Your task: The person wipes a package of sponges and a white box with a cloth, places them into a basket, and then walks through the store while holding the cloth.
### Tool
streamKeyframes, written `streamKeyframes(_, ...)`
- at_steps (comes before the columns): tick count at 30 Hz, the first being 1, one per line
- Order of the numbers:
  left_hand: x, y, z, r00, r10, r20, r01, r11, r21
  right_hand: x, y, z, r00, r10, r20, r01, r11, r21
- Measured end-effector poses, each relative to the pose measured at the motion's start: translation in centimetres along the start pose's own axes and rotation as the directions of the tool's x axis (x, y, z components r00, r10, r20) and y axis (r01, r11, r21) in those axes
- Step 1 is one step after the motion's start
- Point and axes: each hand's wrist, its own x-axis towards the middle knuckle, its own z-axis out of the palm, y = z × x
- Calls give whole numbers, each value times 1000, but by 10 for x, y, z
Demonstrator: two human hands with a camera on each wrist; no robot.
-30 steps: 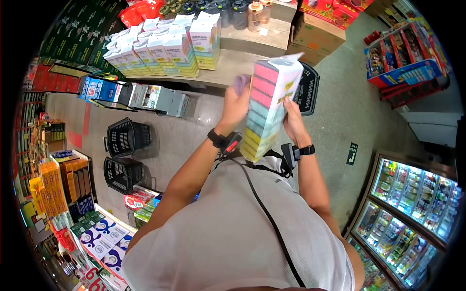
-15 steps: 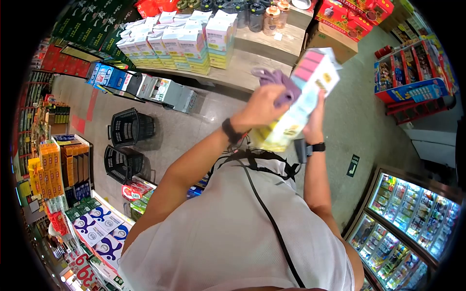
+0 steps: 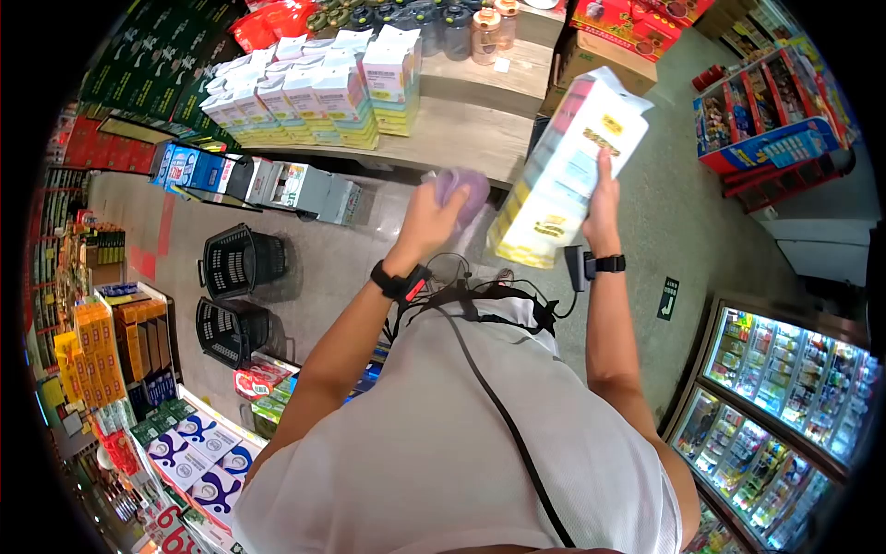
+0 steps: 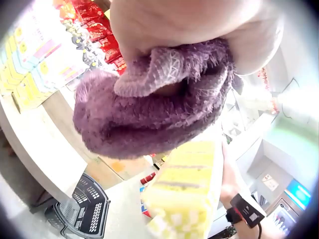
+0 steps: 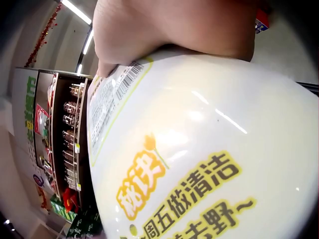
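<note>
My left hand (image 3: 429, 222) grips a fuzzy purple cloth (image 3: 466, 194), bunched up with a pale woven band showing in the left wrist view. To its right, my right hand (image 3: 602, 208) holds a tall plastic-wrapped pack of sponges (image 3: 577, 166) by its side, the thumb lying on the white printed face. The pack leans, its upper end tipped right, and yellow layers with grey stripes show at the lower end. Its white wrapper (image 5: 199, 134) with orange and brown lettering fills the right wrist view. A gap separates cloth and pack in the head view.
Similar packs (image 3: 323, 92) stand in rows on a wooden shelf (image 3: 461, 138) ahead, with bottles (image 3: 484, 37) behind. Black baskets (image 3: 242, 258) sit on the floor at left. Cartons (image 3: 600, 69) are stacked at front right, and a lit fridge (image 3: 775, 369) stands at right.
The left hand with the purple cloth crossed in front of the pack, then moved back left, away from it. The pack moved right and turned its white printed face toward the head camera.
</note>
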Motion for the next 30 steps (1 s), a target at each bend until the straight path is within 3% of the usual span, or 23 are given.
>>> streamKeyframes(3, 13, 28, 7, 990, 25, -138, -37, 996, -81, -12, 15, 28, 992, 65, 104, -65, 998, -2)
streamKeyframes(4, 13, 52, 6, 990, -36, -136, 15, 988, -157, -16, 14, 36, 985, 71, 155, -69, 997, -18)
streamKeyframes(8, 21, 16, 11, 989, -99, -109, 81, 983, -164, -25, 16, 39, 971, 52, 232, -63, 997, 39)
streamKeyframes(10, 22, 13, 9, 989, -99, -111, 81, 985, -152, -30, 15, 32, 890, 46, 454, -117, 985, 130)
streamKeyframes(13, 17, 19, 21, 994, 4, -110, -24, 982, -186, -44, 30, 28, 866, 157, 475, -292, 930, 224)
streamKeyframes(16, 15, 27, 22, 997, -29, -77, 19, 992, -126, -56, 30, 29, 866, 163, 472, -332, 894, 301)
streamKeyframes(17, 16, 30, 22, 996, -30, -78, 20, 992, -126, -59, 34, 26, 866, 164, 473, -333, 894, 300)
streamKeyframes(19, 17, 33, 22, 998, -19, -64, 10, 990, -140, -62, 42, 22, 896, 209, 391, -238, 971, 28)
streamKeyframes(23, 53, 23, 14, 992, -83, -97, 86, 996, 24, -65, 38, 27, 887, 246, 392, -316, 940, 126)
streamKeyframes(25, 78, 40, 9, 948, 153, -277, -199, 969, -145, -73, 37, 28, 858, 299, 417, -387, 911, 145)
streamKeyframes(29, 102, 72, 11, 935, 230, -272, -265, 959, -102, -86, 41, 32, 835, 351, 423, -433, 894, 113)
streamKeyframes(30, 102, 72, 16, 937, 285, -201, -287, 958, 19, -84, 43, 31, 836, 347, 424, -442, 885, 146)
